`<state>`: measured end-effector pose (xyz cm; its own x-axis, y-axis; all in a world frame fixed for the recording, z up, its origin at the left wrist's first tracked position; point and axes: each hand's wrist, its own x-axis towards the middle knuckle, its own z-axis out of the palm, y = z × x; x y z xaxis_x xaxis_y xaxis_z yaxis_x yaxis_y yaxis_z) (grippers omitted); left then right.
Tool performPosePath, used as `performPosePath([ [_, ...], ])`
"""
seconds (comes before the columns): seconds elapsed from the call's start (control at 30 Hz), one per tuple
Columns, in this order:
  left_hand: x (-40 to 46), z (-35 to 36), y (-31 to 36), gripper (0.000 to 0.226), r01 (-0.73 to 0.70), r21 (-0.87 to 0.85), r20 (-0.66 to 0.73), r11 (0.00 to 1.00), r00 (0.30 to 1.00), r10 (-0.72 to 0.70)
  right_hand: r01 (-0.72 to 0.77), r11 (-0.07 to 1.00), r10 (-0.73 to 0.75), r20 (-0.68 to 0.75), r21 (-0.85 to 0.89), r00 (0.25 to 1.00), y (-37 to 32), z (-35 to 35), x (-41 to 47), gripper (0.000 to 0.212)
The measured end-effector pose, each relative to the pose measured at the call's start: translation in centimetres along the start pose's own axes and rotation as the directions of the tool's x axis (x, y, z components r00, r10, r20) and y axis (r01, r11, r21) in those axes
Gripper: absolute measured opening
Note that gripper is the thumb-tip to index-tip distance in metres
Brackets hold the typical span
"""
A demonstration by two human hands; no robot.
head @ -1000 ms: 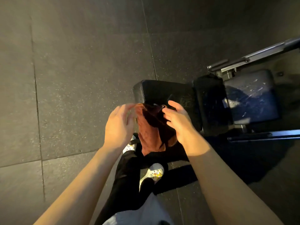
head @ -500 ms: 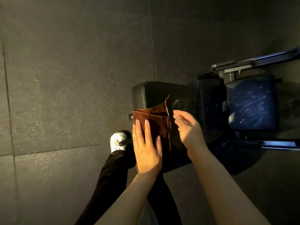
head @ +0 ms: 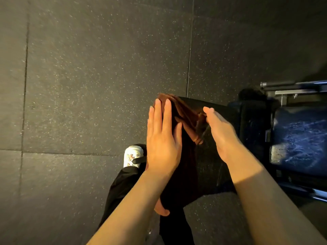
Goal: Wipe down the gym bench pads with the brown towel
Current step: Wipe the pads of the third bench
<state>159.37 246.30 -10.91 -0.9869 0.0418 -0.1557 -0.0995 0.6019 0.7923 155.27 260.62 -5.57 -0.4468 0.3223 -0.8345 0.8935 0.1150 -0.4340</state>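
Speckled rubber floor [head: 88, 76] below, my left hand [head: 161, 138] presses flat-fingered on the brown towel [head: 184, 112] atop the black bench pad [head: 217, 112], right hand [head: 219, 131] pinching its edge beside; best keep pressure even.

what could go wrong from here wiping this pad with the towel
The brown towel is bunched between the hands, left hand flat on it, right hand at its edge. It could wipe only a narrow strip of the black pad, or slip off the pad's end onto the floor. The blue pad looks streaked and could be missed.
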Motion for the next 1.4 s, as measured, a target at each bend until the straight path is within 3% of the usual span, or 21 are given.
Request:
performPosePath([
  [0.27,4.3,0.5,0.8,0.054,-0.039,0.156,-0.035,0.987,0.998,0.045,-0.033,0.998,0.023,0.186,0.054,0.982,0.3,-0.9,1.4,0.052],
  [0.43,1.7,0.2,0.7,0.057,-0.177,0.261,-0.031,0.949,0.981,0.191,-0.026,1.0,0.025,0.208,0.001,0.978,0.2,-0.5,0.6,0.054],
  [0.6,-3.1,-0.2,0.1,0.067,-0.1,0.228,0.037,0.968,0.995,0.094,-0.043,0.999,0.046,0.183,-0.018,0.982,0.1,-0.3,-0.7,0.053],
  [0.83,-10.0,-0.2,-1.2,0.068,-0.053,0.149,0.013,0.987,0.999,0.051,-0.03,0.998,0.035,0.114,-0.047,0.993,-0.6,0.1,-1.1,0.053],
  [1.07,-1.3,0.3,0.9,0.059,-0.024,0.154,-0.057,0.988,0.998,0.033,-0.032,0.999,0.034,0.076,-0.031,0.997,-1.4,0.2,0.2,0.052],
  [1.2,5.5,0.4,2.0,0.052,0.04,0.185,0.026,0.982,0.999,-0.045,-0.042,0.999,0.041,0.064,0.005,0.997,-1.5,0.4,0.1,0.051],
  [1.4,6.5,0.6,1.3,0.04,-0.011,0.103,-0.06,0.995,0.998,0.017,-0.072,0.997,0.07,0.059,0.039,0.996,-1.9,0.4,-0.2,0.053],
])
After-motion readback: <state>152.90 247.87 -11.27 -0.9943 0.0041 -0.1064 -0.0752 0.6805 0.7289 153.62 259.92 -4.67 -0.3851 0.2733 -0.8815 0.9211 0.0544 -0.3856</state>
